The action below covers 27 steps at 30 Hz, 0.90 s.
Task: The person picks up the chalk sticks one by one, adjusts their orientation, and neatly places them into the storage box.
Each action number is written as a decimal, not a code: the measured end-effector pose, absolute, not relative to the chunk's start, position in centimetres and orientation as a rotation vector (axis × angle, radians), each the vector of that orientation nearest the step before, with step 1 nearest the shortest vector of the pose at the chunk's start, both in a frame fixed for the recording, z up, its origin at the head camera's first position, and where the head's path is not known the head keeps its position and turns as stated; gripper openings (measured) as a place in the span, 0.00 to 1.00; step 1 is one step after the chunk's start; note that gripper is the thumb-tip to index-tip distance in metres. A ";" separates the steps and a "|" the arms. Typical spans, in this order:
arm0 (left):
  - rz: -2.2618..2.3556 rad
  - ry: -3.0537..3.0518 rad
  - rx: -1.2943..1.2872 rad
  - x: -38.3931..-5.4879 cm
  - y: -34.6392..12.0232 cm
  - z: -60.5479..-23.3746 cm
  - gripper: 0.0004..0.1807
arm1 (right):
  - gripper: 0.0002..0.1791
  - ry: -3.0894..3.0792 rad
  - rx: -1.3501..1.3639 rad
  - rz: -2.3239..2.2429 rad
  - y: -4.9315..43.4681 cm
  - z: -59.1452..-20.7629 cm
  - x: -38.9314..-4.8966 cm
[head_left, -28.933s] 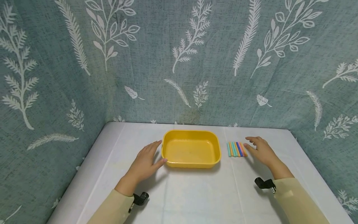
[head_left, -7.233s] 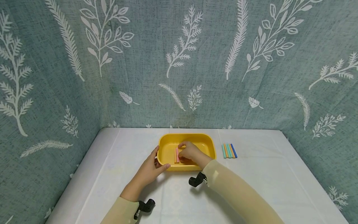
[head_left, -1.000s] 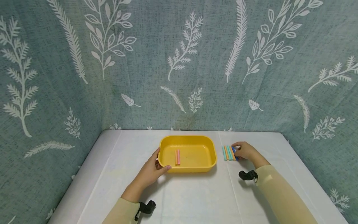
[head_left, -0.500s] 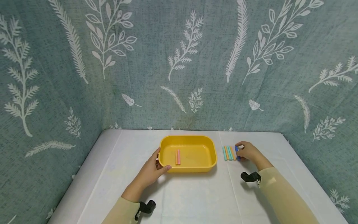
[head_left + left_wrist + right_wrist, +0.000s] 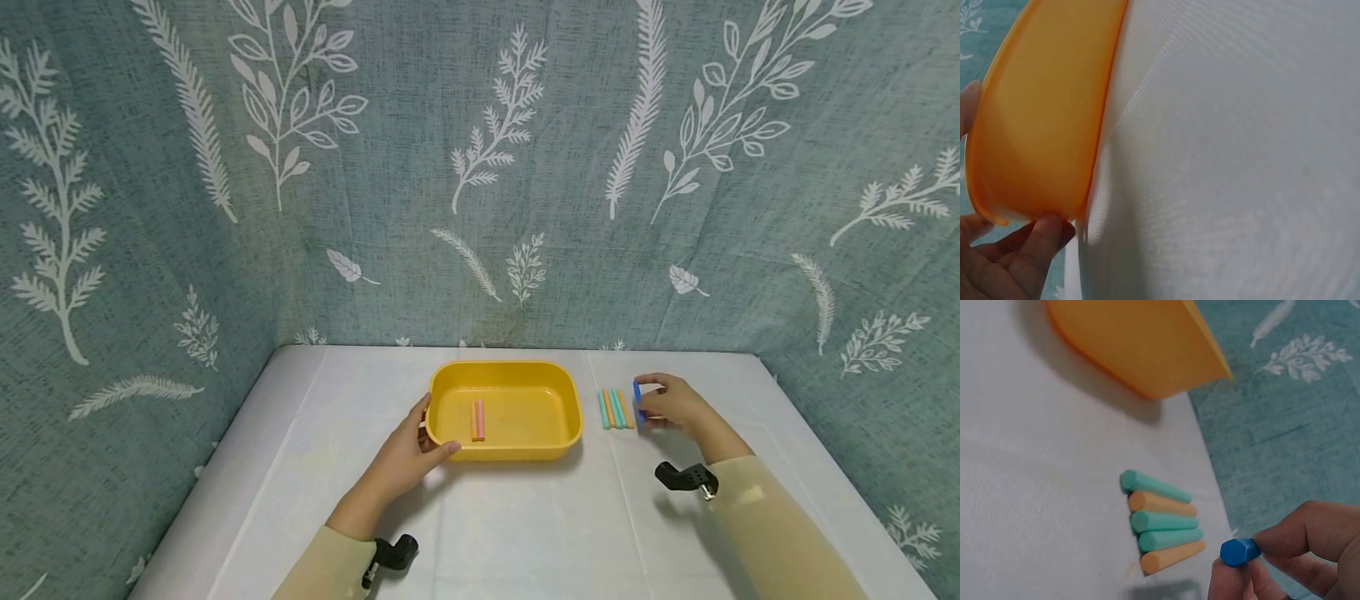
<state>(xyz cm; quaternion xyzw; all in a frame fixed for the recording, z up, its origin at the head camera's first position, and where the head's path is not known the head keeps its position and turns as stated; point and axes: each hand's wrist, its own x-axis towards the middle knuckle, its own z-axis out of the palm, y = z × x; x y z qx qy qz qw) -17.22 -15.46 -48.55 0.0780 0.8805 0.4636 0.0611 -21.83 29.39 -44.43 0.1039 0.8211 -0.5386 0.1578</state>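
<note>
A yellow plastic tray [image 5: 517, 454] stands on the white-covered table. My left hand [image 5: 403, 457] holds its left end, the thumb at the front corner and the fingers along the side; in the left wrist view, fingertips bear against the tray's end wall [image 5: 1041, 119]. Inside lie an orange chalk stick [image 5: 473, 421] and a pink chalk stick [image 5: 481, 420], side by side. To the right of the tray, my right hand [image 5: 675, 406] pinches a blue chalk stick [image 5: 1239, 552] between thumb and fingers, just off a row of green and orange chalk sticks [image 5: 1165, 521].
The white tablecloth [image 5: 525, 533] covers the table, whose back edge meets a green leaf-patterned curtain [image 5: 405, 167]. More curtain hangs at the left and right sides. A small black camera [image 5: 686, 477] sits at the right wrist, another black camera [image 5: 393, 553] at the left.
Since the earliest frame, an orange and a pink chalk have come into the tray. Over the last second my right hand has drawn the blue chalk away from the row to the right; the left hand stays.
</note>
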 end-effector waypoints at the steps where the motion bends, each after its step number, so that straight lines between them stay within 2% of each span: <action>1: 1.402 2.664 0.235 -17.2 -15.5 -48.5 0.56 | 0.35 2.347 0.291 -1.546 29.4 -44.3 -21.8; 15: 1.403 2.670 0.240 -17.2 -15.4 -48.6 0.56 | 0.36 2.336 0.228 -1.613 28.1 -41.6 -20.9; 27: 1.432 2.652 0.251 -17.2 -15.5 -48.6 0.56 | 0.35 2.302 0.119 -1.669 24.8 -39.1 -20.3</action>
